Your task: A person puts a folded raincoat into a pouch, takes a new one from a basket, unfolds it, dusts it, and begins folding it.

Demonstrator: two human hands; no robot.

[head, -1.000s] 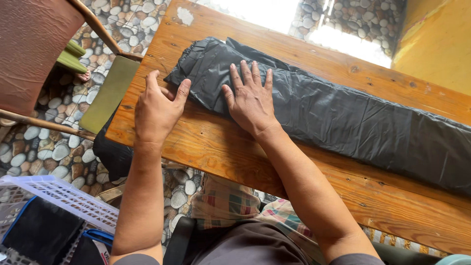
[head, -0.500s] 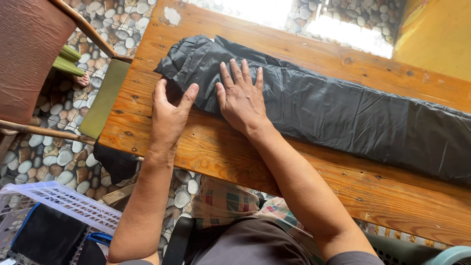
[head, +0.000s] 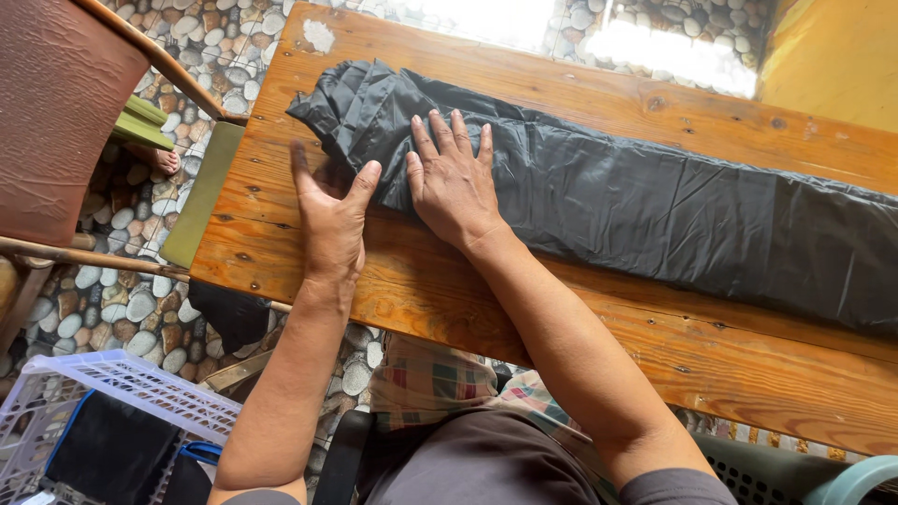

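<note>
The long black folded cloth [head: 608, 187] lies on the counter [head: 580, 309], its length running away rightward from both hands: the right hand [head: 454, 182] rests flat, fingers spread, on its near end, while the left hand [head: 332, 220], open, touches its edge just beside.

We see the folded garment [head: 617, 201] lying lengthwise on the counter [head: 580, 327]. Our right hand [head: 456, 182] rests flat on its left part; our left hand [head: 329, 220] lies beside it at the garment's edge. A basket [head: 122, 393] sits on the floor, lower left.
</note>
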